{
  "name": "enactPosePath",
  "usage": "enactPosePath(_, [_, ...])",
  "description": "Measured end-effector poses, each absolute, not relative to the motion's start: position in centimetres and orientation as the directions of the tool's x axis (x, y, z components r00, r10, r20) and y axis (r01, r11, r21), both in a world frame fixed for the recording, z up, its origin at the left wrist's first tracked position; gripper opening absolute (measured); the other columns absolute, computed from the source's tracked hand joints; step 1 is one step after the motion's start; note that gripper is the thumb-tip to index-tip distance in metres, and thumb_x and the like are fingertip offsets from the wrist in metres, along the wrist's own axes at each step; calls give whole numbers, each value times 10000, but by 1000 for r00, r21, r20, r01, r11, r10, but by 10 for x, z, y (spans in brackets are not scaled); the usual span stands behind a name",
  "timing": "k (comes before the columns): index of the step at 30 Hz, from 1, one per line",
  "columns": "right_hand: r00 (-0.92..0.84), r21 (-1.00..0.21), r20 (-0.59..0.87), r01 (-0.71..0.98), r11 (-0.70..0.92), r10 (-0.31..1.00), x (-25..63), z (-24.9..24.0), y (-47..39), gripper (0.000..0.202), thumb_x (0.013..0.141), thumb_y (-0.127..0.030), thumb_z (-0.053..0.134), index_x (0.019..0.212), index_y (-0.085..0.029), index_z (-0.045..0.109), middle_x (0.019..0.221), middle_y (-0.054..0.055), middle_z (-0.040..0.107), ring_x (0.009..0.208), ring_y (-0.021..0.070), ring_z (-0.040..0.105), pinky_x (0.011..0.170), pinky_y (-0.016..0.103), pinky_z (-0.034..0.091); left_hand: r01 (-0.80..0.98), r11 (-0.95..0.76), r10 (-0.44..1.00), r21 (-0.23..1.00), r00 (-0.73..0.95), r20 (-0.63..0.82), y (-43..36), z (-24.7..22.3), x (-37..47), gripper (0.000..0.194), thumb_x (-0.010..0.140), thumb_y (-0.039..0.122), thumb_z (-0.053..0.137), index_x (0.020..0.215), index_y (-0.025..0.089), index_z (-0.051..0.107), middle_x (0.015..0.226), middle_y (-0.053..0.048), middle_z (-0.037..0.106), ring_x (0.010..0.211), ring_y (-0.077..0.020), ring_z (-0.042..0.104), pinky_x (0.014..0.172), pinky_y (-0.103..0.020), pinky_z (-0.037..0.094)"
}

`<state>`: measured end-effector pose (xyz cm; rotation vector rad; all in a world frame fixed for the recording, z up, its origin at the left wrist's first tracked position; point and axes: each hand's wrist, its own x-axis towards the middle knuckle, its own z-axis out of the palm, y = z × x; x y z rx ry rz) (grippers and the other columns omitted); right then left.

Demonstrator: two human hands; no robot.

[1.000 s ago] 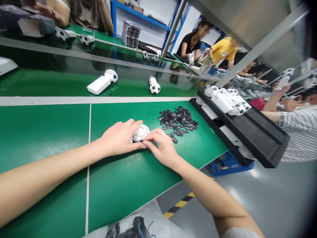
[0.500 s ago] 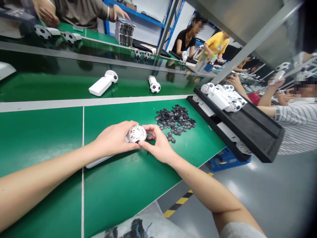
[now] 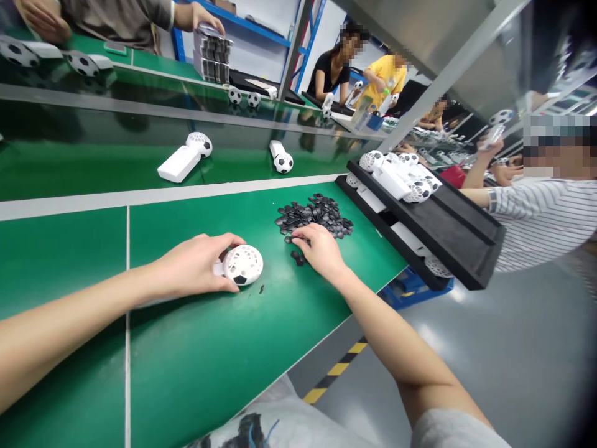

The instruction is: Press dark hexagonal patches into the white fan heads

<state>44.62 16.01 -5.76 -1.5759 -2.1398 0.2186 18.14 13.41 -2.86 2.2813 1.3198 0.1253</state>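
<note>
My left hand (image 3: 200, 264) grips a white device with a round, perforated football-like head (image 3: 243, 265); one black patch shows on the head's lower edge. The rest of the device lies mostly hidden under my hand and forearm. At the near edge of a pile of small black pieces (image 3: 317, 214), my right hand (image 3: 319, 249) has its thumb and forefinger pinched at a black piece (image 3: 288, 239). A few more black pieces (image 3: 297, 257) lie just left of that hand. Dark slivers (image 3: 262, 289) rest on the green table (image 3: 196, 361) beside the head.
Stacked black trays (image 3: 448, 230) with white football devices stand at the table's right edge. Two devices (image 3: 180, 163) (image 3: 282, 158) lie on the green strip beyond the white ledge. Across it, a person's hand (image 3: 208, 18) touches stacked parts. A person in a striped sleeve (image 3: 536, 218) is at right.
My right hand has left the football head and moved right to the black pieces. My left hand still holds the device, whose head now shows a black patch. The whole view has shifted slightly.
</note>
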Motion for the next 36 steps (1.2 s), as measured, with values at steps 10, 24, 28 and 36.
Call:
enactPosePath(10, [-317, -258, 229, 892, 372, 920, 440, -58, 156, 170, 843, -274, 562, 957, -198, 662, 954, 67, 629, 946, 205, 547, 785, 318, 446, 796, -555, 819, 242, 573, -7, 147, -35, 175, 624, 720, 191, 443, 1335, 281, 391, 1004, -74, 539, 881, -251, 483, 724, -339, 383])
enactPosePath(24, [-557, -604, 332, 495, 625, 761, 410, -34, 121, 63, 842, -181, 546, 832, -196, 607, 820, 10, 645, 772, 122, 569, 733, 256, 449, 778, -606, 792, 169, 609, 37, 134, -35, 176, 582, 771, 92, 338, 1338, 221, 378, 1140, -77, 585, 1084, -232, 481, 994, -461, 275])
enactPosePath(28, [-676, -482, 379, 439, 758, 632, 399, -28, 112, 162, 897, -187, 437, 982, -180, 575, 906, 65, 606, 848, 155, 552, 767, 303, 468, 779, -596, 797, 194, 603, 25, 129, -35, 175, 637, 730, 142, 423, 1358, 211, 338, 1205, -82, 539, 1128, -246, 443, 1018, -467, 263])
enactPosePath(36, [-654, -420, 390, 500, 757, 648, 396, -28, 106, 165, 901, -199, 441, 948, -186, 598, 911, 54, 632, 827, 147, 581, 735, 277, 473, 784, -573, 809, 237, 588, 10, 127, -32, 177, 645, 735, 247, 511, 1354, 204, 338, 1224, -95, 525, 1161, -255, 426, 1055, -485, 197])
